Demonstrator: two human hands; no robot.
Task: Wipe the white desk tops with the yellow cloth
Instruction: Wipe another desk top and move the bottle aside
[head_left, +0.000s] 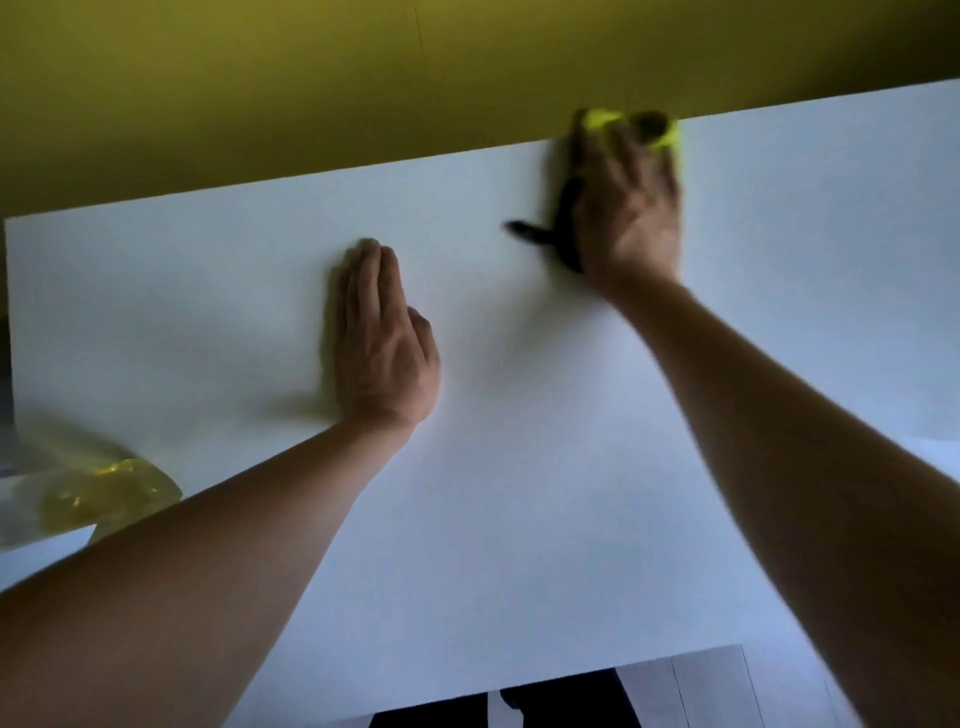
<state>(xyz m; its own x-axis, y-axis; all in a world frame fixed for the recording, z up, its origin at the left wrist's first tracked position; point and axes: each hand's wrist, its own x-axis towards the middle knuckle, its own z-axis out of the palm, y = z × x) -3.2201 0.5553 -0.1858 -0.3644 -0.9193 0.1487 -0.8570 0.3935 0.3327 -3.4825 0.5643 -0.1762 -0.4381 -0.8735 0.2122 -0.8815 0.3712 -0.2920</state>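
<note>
The white desk top (519, 493) fills most of the view. My right hand (628, 208) lies blurred at the desk's far edge, fingers spread and pressing down on the yellow cloth (670, 135), which shows beyond the fingertips. A dark patch or strap (563, 228) pokes out from under the left side of that hand. My left hand (382, 338) rests flat on the desk near the middle, fingers straight and together, holding nothing.
An olive-yellow wall (311, 93) rises right behind the desk's far edge. A crumpled clear yellowish plastic bag (98, 493) sits off the desk's left corner. At the bottom, the desk's near edge shows a dark gap (561, 701) below it.
</note>
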